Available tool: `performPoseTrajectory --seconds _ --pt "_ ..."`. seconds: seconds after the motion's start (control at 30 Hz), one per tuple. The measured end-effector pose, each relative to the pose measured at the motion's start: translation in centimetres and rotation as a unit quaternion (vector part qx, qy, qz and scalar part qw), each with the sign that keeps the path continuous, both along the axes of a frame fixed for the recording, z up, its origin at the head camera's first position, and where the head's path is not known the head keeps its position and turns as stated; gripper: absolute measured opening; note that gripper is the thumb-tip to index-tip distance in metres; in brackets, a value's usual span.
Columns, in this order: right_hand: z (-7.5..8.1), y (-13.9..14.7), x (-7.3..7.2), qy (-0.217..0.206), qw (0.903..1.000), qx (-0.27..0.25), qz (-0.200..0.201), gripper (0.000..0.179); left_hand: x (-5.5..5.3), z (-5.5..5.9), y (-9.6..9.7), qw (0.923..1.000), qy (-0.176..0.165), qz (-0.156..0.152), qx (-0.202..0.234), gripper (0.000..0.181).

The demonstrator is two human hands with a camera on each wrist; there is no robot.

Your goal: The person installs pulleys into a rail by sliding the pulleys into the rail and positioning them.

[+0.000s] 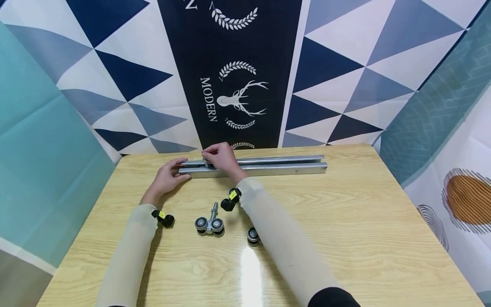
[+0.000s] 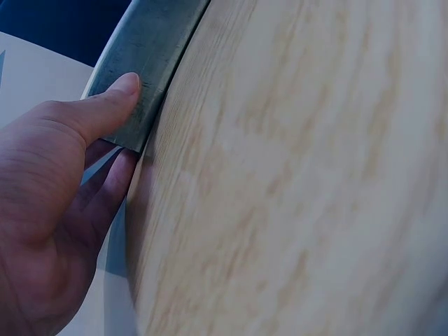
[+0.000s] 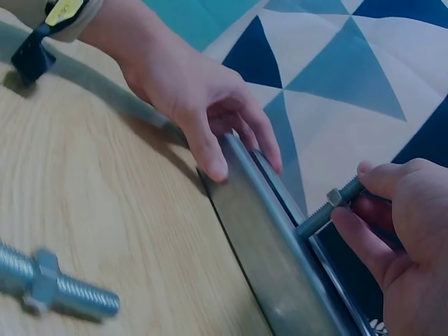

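A long metal track (image 1: 264, 170) with a slot along its top lies near the table's far edge. My left hand (image 1: 165, 178) grips its left end, thumb (image 2: 119, 98) on the near side wall and fingers on the far side. Close to that end, my right hand (image 1: 223, 160) pinches a threaded bolt (image 3: 318, 218) with a nut on it between thumb and fingers. The bolt rises at a tilt out of the slot, as the right wrist view shows; whatever is on its lower end is hidden inside the track.
On the wooden table (image 1: 345, 221), a roller hanger (image 1: 209, 226) with wheels and an upright bolt stands nearer me. Another roller (image 1: 253, 236) is partly covered by my right forearm. A patterned cloth (image 1: 330, 85) hangs right behind the track.
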State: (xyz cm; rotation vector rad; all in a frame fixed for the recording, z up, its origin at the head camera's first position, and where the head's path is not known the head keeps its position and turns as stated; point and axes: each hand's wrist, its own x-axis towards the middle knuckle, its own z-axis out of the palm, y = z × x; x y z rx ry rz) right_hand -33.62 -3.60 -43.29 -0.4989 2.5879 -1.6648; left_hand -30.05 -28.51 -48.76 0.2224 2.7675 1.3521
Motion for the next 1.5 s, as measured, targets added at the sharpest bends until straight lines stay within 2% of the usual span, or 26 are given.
performPoseTrajectory --seconds 0.4,0.53,0.7,1.5 --pt "0.2 -3.0 0.9 -0.019 0.9991 0.008 -0.037 0.018 0.1 -0.1 0.0 0.9999 0.005 -0.001 -0.011 0.068" --pt "0.2 -3.4 1.1 -0.028 0.999 -0.003 -0.035 0.02 0.0 -0.1 0.1 0.9999 0.009 -0.004 -0.01 0.067" --pt "0.1 -3.6 1.2 -0.019 0.999 -0.004 -0.039 0.019 0.1 -0.1 0.1 0.9998 0.014 -0.007 -0.013 0.067" --pt "0.2 -3.5 1.2 -0.029 0.9994 0.0 -0.02 0.021 0.0 -0.1 0.1 0.9999 0.003 -0.003 -0.014 0.067"
